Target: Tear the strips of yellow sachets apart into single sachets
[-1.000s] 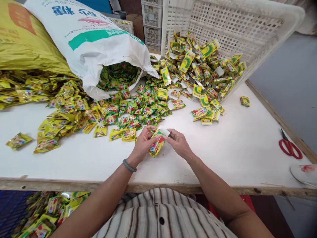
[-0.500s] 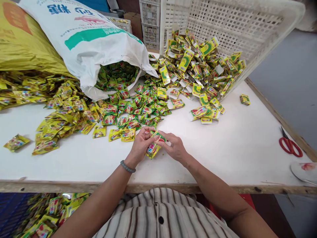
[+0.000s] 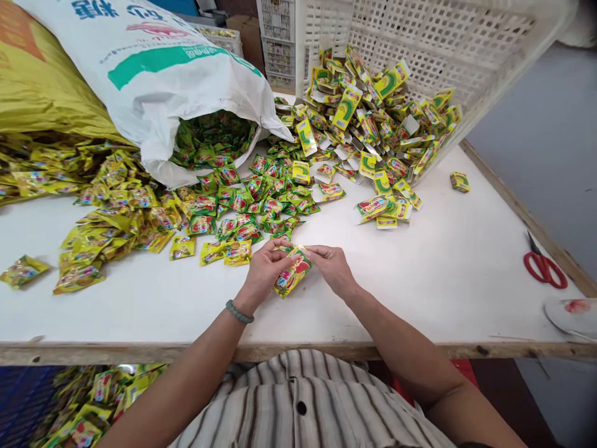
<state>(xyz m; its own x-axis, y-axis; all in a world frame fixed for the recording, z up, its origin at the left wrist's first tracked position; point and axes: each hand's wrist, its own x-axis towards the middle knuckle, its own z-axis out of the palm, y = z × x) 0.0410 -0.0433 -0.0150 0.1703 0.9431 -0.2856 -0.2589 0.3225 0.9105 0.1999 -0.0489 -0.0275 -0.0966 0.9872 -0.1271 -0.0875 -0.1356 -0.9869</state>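
Observation:
My left hand [image 3: 263, 272] and my right hand [image 3: 331, 269] meet over the white table [image 3: 443, 267] near its front edge. Together they hold a small yellow-green box with sachets in it [image 3: 293, 272], each hand pinching one side. Just beyond my hands lies a spread of green sachets [image 3: 261, 199] spilling from a white sack [image 3: 177, 81]. Yellow sachets [image 3: 116, 218] are heaped to the left. Flat and folded small yellow cartons [image 3: 373, 124] pour out of a tipped white plastic crate [image 3: 448, 37].
Red-handled scissors [image 3: 543, 267] lie by the table's right edge, with a white dish [image 3: 573, 314] close to them. A lone folded carton [image 3: 459, 181] sits apart at the right. A yellow sack [image 3: 41, 81] lies at the far left. More sachets [image 3: 88, 398] fill a container under the table.
The white flap seen open at the top of the box a second ago is folded shut now. My hands stayed in place; the view shifted slightly.

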